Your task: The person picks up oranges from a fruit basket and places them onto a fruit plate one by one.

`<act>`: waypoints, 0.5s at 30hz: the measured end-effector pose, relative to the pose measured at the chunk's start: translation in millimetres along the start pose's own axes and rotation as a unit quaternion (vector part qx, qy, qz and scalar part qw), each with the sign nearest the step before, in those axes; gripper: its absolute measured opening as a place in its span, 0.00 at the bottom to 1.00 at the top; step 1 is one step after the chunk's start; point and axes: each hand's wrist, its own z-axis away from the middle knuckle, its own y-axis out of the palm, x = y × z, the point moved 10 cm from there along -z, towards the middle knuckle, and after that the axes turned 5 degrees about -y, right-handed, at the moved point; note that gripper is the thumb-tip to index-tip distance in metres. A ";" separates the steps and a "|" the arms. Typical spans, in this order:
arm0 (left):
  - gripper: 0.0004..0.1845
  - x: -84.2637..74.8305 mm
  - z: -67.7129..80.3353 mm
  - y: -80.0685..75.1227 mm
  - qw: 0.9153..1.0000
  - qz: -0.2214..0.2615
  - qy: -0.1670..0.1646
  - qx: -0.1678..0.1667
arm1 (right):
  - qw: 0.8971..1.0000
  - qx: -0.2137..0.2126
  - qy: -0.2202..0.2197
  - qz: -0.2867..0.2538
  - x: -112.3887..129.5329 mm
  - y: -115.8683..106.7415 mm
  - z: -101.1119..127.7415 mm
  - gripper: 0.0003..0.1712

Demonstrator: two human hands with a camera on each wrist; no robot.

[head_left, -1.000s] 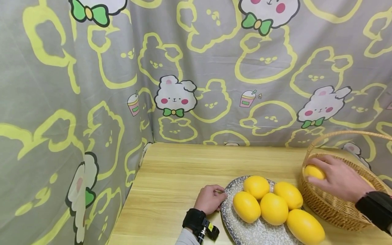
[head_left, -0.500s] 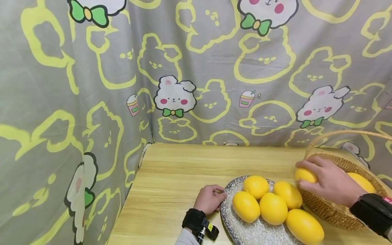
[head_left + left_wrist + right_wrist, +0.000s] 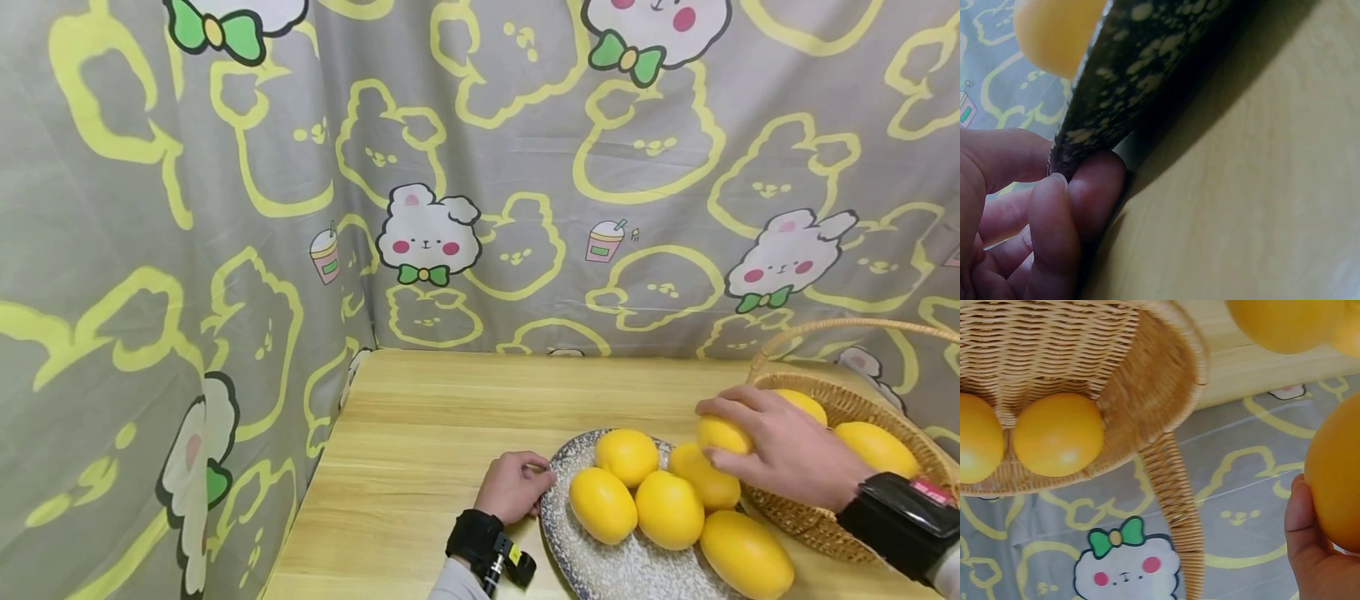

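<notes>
Table [image 3: 420,433]: right hand [image 3: 787,454] half-hides held lemon [image 3: 722,433]

Bare hands [image 3: 787,450], black wrist straps [image 3: 474,535], grey sleeve [image 3: 452,583]

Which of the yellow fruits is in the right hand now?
The fruit gripped by the right hand, lifted between basket and plate; the others lie untouched.

The plate [image 3: 558,517] is cut off by the lower edge of the head view; in the left wrist view only its speckled underside shows, blurred. Beside the plate, the basket [image 3: 813,521] runs off the right edge. The right hand [image 3: 787,454] covers most of the held lemon [image 3: 722,434], itself cropped in the right wrist view.
</notes>
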 end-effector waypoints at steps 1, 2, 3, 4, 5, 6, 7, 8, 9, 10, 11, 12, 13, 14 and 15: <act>0.15 -0.3 0.5 -0.2 1.000 0.001 0.000 0.001 | 1.000 0.000 -0.002 0.000 2.6 -0.1 -1.2 0.28; 0.15 -0.3 0.9 -0.4 1.000 0.002 -0.001 0.001 | 1.000 0.002 -0.003 0.000 5.1 0.2 -2.3 0.28; 0.15 -0.6 1.3 -0.6 1.000 0.003 -0.002 0.002 | 1.000 0.003 -0.004 0.000 7.5 0.5 -3.2 0.28; 0.15 -0.8 1.7 -0.7 1.000 0.004 -0.002 0.002 | 1.000 0.005 -0.005 0.001 9.8 0.9 -4.0 0.28; 0.15 -1.0 2.0 -0.7 1.000 0.005 -0.001 0.002 | 1.000 0.006 -0.007 0.001 12.0 1.0 -4.6 0.27; 0.15 -1.3 2.3 -0.8 1.000 0.005 0.001 0.001 | 1.000 0.007 -0.008 0.001 14.2 1.4 -5.3 0.27; 0.15 -1.5 2.4 -0.8 1.000 0.005 0.002 0.000 | 1.000 0.007 -0.010 0.000 16.4 1.7 -5.9 0.27; 0.15 -1.3 2.4 -0.8 1.000 0.004 0.003 -0.001 | 1.000 0.009 -0.011 -0.001 18.5 2.3 -6.4 0.26; 0.15 -1.4 2.5 -0.8 1.000 0.004 0.004 -0.002 | 1.000 0.010 -0.013 -0.001 20.6 2.7 -6.8 0.26; 0.15 -1.4 2.5 -0.8 1.000 0.004 0.004 -0.002 | 1.000 0.010 -0.014 -0.002 22.6 3.0 -7.1 0.26; 0.15 -1.3 2.4 -0.7 1.000 0.003 0.005 -0.003 | 1.000 0.010 -0.016 -0.002 24.5 3.3 -7.4 0.26; 0.15 -0.6 2.0 -0.6 1.000 0.002 0.004 -0.004 | 1.000 0.009 -0.016 0.000 26.5 3.6 -7.6 0.25; 0.15 -0.6 1.8 -0.6 1.000 0.001 0.006 -0.005 | 1.000 0.008 -0.018 0.000 28.5 4.1 -7.7 0.25; 0.15 0.0 1.5 -0.5 1.000 0.001 0.004 -0.004 | 1.000 0.008 -0.017 0.002 30.3 4.3 -7.6 0.25; 0.15 0.6 1.2 -0.4 1.000 0.001 0.003 -0.004 | 1.000 0.008 -0.016 0.000 32.3 4.6 -7.5 0.25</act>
